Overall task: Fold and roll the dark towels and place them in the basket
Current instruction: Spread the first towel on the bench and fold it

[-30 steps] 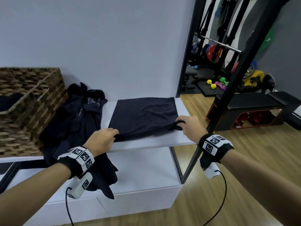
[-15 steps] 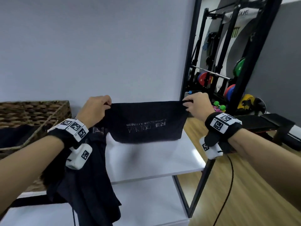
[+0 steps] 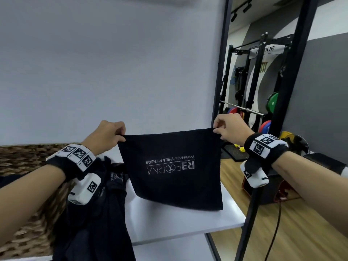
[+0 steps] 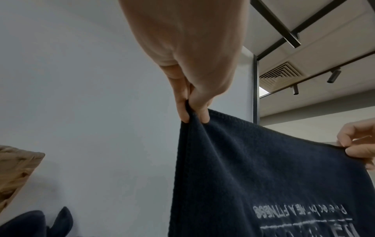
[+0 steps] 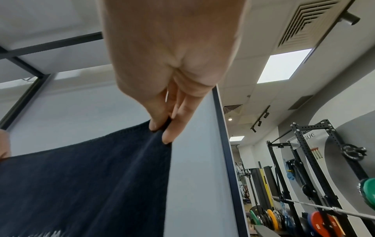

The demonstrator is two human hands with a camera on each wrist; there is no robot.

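Observation:
A dark navy towel with white upside-down lettering hangs in the air above the white shelf, stretched between both hands. My left hand pinches its upper left corner, thumb against fingertips. My right hand pinches the upper right corner. The towel's lower edge hangs just over the shelf top. A woven basket stands at the left, partly behind my left forearm. A heap of more dark towels drapes over the shelf edge beside it.
A black metal frame post rises just right of the shelf. Beyond it are a gym rack, a barbell with coloured plates and a wooden floor. A plain grey wall stands behind the shelf.
The towel lay flat on the shelf a second ago with both hands at its near corners. Both hands have since lifted it up, so it now hangs vertically, higher than half a second ago.

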